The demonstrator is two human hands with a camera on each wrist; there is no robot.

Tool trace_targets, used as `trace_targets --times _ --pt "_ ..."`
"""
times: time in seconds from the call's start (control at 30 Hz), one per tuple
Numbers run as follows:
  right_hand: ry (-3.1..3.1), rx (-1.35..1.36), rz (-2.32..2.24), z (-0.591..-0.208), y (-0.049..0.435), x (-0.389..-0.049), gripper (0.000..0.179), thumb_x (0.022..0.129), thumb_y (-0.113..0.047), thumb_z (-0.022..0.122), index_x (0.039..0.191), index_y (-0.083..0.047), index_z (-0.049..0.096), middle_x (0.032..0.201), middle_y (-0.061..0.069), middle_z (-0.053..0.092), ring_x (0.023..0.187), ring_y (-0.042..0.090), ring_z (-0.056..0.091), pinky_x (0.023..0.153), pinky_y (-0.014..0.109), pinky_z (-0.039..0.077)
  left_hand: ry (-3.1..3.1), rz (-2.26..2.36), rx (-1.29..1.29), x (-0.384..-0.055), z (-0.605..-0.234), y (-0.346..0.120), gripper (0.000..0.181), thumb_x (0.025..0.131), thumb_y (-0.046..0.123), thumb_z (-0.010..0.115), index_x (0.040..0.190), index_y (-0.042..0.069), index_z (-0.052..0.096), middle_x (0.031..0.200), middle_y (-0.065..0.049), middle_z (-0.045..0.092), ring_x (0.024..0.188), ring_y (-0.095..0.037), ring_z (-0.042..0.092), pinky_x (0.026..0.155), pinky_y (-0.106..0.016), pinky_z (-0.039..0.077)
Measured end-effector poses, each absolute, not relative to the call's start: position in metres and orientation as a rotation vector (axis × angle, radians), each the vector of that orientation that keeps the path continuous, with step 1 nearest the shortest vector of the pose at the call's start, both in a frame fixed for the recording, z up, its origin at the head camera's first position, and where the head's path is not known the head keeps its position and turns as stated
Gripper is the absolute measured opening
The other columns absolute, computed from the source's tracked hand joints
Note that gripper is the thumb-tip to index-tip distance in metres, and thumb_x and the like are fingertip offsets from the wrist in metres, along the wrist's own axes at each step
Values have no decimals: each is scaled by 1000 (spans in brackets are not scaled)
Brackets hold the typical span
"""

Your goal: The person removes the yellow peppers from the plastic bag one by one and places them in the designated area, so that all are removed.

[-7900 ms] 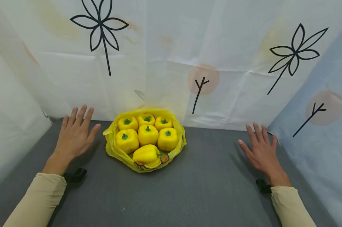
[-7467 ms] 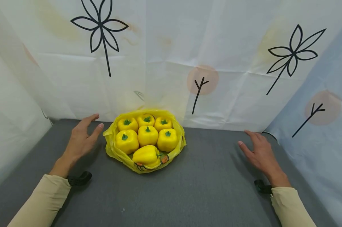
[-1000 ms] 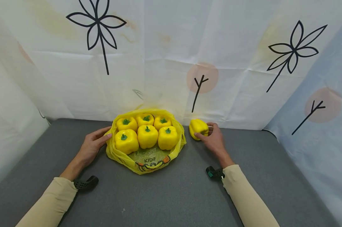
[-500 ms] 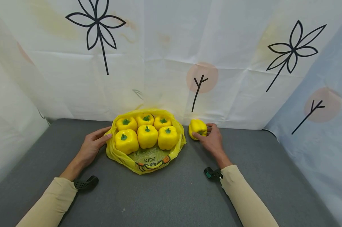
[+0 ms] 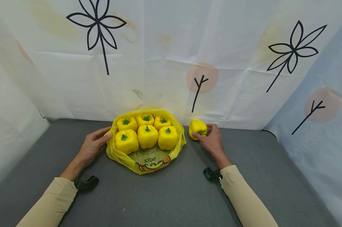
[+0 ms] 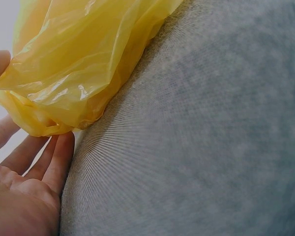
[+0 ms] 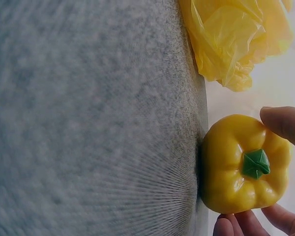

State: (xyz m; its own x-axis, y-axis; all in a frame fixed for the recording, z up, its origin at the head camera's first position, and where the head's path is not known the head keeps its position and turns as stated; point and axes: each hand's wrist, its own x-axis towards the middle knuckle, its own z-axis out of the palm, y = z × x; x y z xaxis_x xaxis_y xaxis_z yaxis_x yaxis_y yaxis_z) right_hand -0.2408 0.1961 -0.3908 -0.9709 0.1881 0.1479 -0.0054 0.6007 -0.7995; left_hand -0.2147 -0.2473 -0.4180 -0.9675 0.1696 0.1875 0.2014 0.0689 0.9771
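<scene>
A yellow plastic bag [image 5: 116,156] stands open on the grey table, its rim rolled down. Several yellow bell peppers [image 5: 147,136] with green stems sit upright inside it, toward the back. My left hand [image 5: 90,147] holds the bag's left rim between thumb and fingers; in the left wrist view the fingers lie along the crinkled plastic. To the right of the bag, my right hand [image 5: 212,140] grips a single yellow bell pepper [image 5: 197,128] lying on its side. The right wrist view shows its green stem [image 7: 256,163] facing the camera, thumb and fingers on opposite sides.
Behind the bag hangs a white curtain [image 5: 165,78] with black flower drawings, and more cloth closes off both sides. Printed letters [image 5: 150,160] show on the bag's bare floor at the front. The grey table [image 5: 159,198] stretches toward me.
The pepper that lay on its side at the bag's front is now on the table to the right, in my right hand. My left hand has come to the bag's rim; the last second is nearly still.
</scene>
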Motion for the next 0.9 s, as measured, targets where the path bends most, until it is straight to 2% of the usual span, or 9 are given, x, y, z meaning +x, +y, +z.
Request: trace_targets --times 0.4,0.67,0.9 --pt "-2604 -156 1310 -391 196 -241 76 86 -32 81 142 3 42 126 24 56 110 38 56 91 50 48 -2304 -2054 -392 -215 -419 -247 57 107 22 55 151 -10 37 138 3 51 118 3 54 93 -14 47" --pt "-2608 -178 1351 -388 198 -239 80 86 -31 81 145 3 38 129 26 53 114 40 56 94 51 49 -2306 -2055 -392 -216 -419 -247 57 107 22 56 151 -10 37 136 6 52 117 3 55 93 -14 47" --pt "-2602 -242 1378 -377 204 -233 82 88 -35 80 147 0 36 136 26 46 123 40 48 100 54 43 -2304 -2058 -389 -216 -419 -248 58 107 22 56 151 -10 37 136 7 52 117 3 54 93 -14 47"
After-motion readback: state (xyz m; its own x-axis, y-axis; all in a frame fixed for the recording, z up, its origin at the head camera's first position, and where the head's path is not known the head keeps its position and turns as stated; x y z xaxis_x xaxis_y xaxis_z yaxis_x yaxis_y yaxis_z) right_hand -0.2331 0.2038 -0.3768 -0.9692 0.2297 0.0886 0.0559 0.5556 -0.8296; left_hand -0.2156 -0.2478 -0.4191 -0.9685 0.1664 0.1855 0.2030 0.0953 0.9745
